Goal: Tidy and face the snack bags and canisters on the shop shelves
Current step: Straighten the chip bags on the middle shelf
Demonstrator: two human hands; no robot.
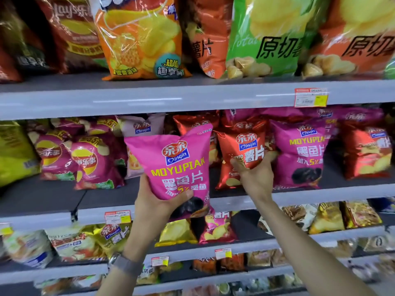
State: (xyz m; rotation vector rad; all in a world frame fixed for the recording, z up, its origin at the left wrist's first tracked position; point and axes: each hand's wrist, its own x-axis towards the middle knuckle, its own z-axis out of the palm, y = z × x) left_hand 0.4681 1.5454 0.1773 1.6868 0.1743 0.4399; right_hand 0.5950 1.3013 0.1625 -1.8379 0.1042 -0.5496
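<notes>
My left hand [156, 201] grips the bottom of a pink Qinqin "Moyupian" bag [173, 165] and holds it upright in front of the middle shelf [64, 216]. My right hand [254, 176] grips the lower part of a red Qinqin potato chip bag [241, 150], lifted a little above the shelf floor. Another red bag [224, 178] stands behind it. A second pink Moyupian bag [299, 154] stands upright on the shelf just right of my right hand.
Large chip bags, orange [139, 37] and green [267, 35], fill the top shelf. Purple Lay's bags [94, 161] lean at the middle shelf's left, with bare shelf floor in front. A red bag [367, 152] stands far right. Lower shelves hold several small snack bags.
</notes>
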